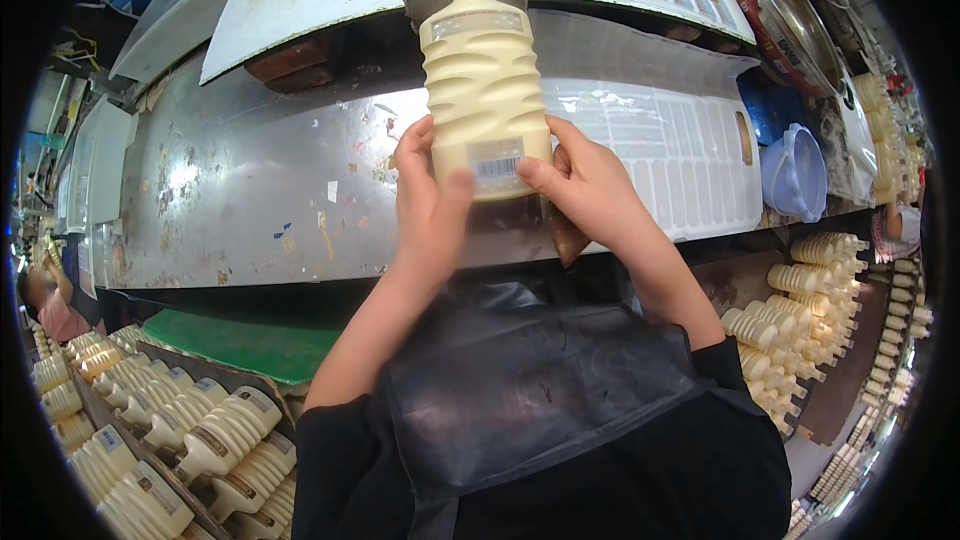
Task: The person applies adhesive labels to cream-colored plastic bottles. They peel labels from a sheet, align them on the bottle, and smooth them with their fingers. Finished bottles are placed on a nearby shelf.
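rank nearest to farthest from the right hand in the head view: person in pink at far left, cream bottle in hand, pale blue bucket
From the right hand:
1. cream bottle: touching it, on its left
2. pale blue bucket: right side
3. person in pink: far left edge

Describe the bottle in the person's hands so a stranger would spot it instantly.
Start at the grey metal table across the middle. Over it, the left hand and right hand hold a cream bottle with wavy ridges, neck toward the picture's top. Unlike similar bottles massed lower left and right, it is between these hands.
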The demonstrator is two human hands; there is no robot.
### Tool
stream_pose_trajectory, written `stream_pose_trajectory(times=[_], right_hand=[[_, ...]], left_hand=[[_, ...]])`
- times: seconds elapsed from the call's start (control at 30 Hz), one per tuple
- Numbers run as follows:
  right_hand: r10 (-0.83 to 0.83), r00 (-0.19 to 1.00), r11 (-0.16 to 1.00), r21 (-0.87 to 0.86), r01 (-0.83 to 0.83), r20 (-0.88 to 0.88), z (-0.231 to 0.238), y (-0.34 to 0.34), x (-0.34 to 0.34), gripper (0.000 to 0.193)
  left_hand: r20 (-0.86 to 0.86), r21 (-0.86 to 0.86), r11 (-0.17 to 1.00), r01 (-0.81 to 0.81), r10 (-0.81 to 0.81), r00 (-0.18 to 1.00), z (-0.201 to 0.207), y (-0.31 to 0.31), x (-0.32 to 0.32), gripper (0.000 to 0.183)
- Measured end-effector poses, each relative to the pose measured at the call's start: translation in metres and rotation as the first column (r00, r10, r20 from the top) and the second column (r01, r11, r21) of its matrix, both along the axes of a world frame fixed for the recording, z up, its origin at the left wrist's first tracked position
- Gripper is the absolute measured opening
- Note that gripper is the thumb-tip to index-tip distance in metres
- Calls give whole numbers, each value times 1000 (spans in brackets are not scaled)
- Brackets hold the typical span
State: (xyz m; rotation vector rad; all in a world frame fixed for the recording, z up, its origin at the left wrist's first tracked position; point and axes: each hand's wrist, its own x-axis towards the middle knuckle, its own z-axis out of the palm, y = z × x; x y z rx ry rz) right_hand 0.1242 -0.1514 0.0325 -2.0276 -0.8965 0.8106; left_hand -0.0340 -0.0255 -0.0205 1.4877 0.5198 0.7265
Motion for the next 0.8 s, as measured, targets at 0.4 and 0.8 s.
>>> stream_pose_trajectory(times=[0.4, 0.8], right_hand=[[-17, 989, 993, -110, 34, 148, 3, 8, -7, 74], [-33, 994, 995, -87, 42, 108, 1, 9, -8, 68]], left_hand=[[-30, 60, 996, -72, 74, 997, -2, -4, 10, 73], [8, 1, 999, -49, 49, 999, -6, -3, 9, 73]])
